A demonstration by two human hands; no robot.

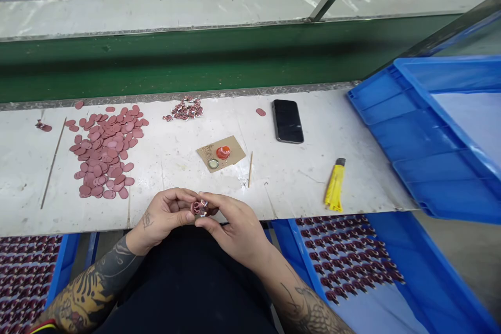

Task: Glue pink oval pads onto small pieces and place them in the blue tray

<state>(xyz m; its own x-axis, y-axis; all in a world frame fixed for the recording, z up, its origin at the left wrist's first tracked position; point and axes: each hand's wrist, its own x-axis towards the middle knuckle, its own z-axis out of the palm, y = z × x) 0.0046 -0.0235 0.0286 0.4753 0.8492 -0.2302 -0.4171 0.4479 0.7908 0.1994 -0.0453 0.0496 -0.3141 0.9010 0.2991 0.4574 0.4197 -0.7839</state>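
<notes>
A small dark-red figurine with white bits is pinched between the fingertips of both hands, just over the table's front edge. My left hand is closed on it from the left, thumb in front. From the right, my right hand closes on the same piece with thumb and index finger. Fingers cover part of the figurine. Left of the hands lies a heap of flat pink oval discs. Farther back is a cluster of similar small figurines. One figurine on a disc lies at far left.
A cardboard piece bears a red-orange blob and a small round cap. Beside it are a thin wooden stick, a phone and a yellow utility knife. Blue crates stand right; rows of figurines lie below.
</notes>
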